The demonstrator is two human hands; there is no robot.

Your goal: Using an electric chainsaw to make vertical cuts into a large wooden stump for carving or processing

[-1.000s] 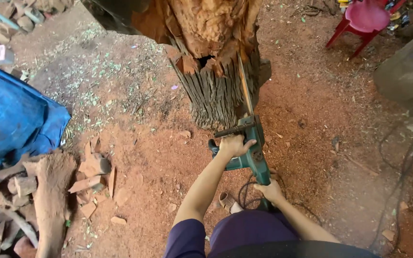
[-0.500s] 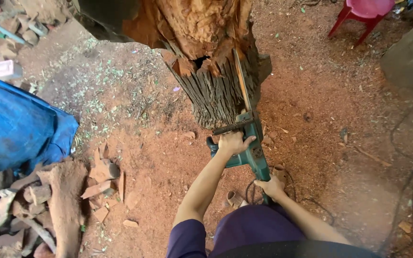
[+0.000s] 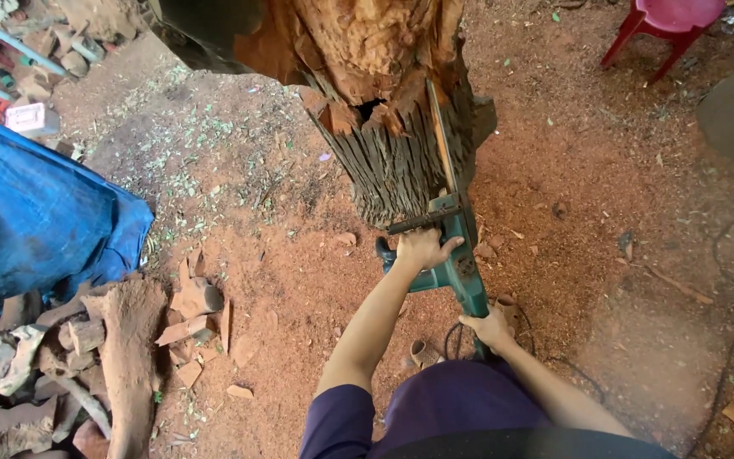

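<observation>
Red sawdust-strewn ground (image 3: 605, 255) spreads under everything, with the stump (image 3: 392, 110) standing at the top centre as the landmark. Far left of the stump lies a blue tarp (image 3: 36, 212), and below it a heap of wood offcuts (image 3: 121, 348). Just below the stump, the left hand (image 3: 422, 249) is closed round the front handle of a green chainsaw (image 3: 460, 263). The right hand (image 3: 490, 327) grips its rear handle, nearer the body. The saw lies straight ahead of both hands, its long axis running away from the person, and its bar (image 3: 442, 140) is sunk into the stump's right side; the left hand is the nearer to the wood. The bar's tip is hidden in the cut. Right of the stump, at the top, a red stool (image 3: 664, 25) is cut off by the frame.
</observation>
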